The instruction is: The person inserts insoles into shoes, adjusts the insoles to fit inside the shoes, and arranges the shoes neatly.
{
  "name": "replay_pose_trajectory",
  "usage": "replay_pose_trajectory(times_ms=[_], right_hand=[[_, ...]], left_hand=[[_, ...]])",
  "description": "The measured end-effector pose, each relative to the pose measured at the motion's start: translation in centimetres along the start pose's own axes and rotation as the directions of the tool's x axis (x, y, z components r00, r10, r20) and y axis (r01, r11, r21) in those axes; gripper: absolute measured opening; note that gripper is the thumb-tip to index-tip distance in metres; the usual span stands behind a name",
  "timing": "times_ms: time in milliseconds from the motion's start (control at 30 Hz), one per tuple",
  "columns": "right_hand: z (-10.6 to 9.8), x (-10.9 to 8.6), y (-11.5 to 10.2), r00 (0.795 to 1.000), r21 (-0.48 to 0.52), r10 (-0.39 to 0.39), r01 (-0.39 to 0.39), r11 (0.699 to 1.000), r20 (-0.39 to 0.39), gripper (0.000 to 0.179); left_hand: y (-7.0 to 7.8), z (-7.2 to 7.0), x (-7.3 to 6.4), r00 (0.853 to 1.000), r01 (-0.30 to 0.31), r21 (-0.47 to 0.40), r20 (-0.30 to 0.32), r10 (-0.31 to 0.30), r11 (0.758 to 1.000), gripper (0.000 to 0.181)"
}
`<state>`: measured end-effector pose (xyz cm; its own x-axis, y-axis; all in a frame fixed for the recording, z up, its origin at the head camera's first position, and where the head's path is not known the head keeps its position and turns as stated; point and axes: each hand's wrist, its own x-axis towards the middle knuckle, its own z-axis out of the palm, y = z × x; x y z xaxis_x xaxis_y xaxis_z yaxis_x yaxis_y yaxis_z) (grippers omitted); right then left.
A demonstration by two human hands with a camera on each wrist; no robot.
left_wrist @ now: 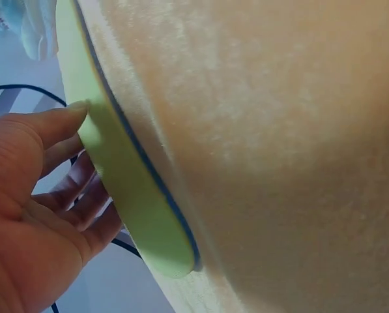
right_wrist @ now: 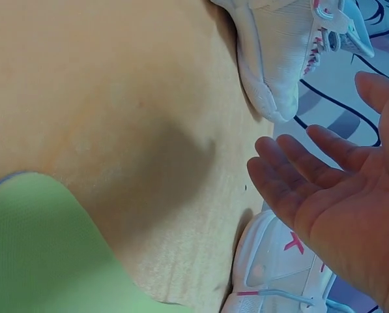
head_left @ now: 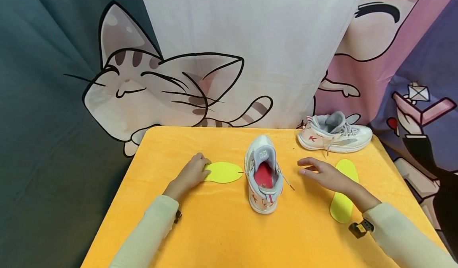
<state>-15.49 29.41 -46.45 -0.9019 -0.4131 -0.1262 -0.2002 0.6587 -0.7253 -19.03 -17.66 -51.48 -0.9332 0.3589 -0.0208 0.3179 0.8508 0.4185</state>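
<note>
My left hand (head_left: 195, 170) pinches the edge of a bright yellow insole (head_left: 224, 172) with a dark blue edge line. In the left wrist view the thumb rests on the top of this insole (left_wrist: 126, 163), fingers at its outer edge. Directly right of it stands a white sneaker (head_left: 263, 204), heel towards me, with a red insole (head_left: 263, 175) inside and its laces loose. My right hand (head_left: 322, 172) hovers to the right of that sneaker, fingers loosely bent, holding nothing. Partly beneath the right forearm lies a second yellow insole (head_left: 342, 208).
A second white sneaker (head_left: 352, 142) stands at the table's back right corner, toe pointing right. Yellow-orange cloth covers the table (head_left: 222, 236). Behind it hangs a printed curtain (head_left: 229, 21) with a cartoon cat.
</note>
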Motion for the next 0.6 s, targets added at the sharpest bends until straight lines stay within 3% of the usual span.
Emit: replay_pose_trajectory(times_ms=[133, 300, 600], right_hand=[[0.0, 0.0, 0.3, 1.0, 0.006, -0.015, 0.015, 1.0, -0.009, 0.041], [0.1, 0.1, 0.7, 0.999, 0.039, -0.039, 0.039, 0.998, -0.011, 0.039], [0.3, 0.3, 0.4, 1.0, 0.118, -0.024, 0.025, 0.993, -0.007, 0.04]], left_hand=[[0.1, -0.5, 0.1, 0.999, 0.032, -0.076, -0.009, -0.032, 0.997, 0.016], [0.3, -1.6, -0.2, 1.0, 0.025, -0.119, -0.005, -0.026, 0.993, 0.008], [1.1, -3.8, -0.4, 0.999, -0.038, -0.122, 0.023, 0.042, 0.992, 0.003]])
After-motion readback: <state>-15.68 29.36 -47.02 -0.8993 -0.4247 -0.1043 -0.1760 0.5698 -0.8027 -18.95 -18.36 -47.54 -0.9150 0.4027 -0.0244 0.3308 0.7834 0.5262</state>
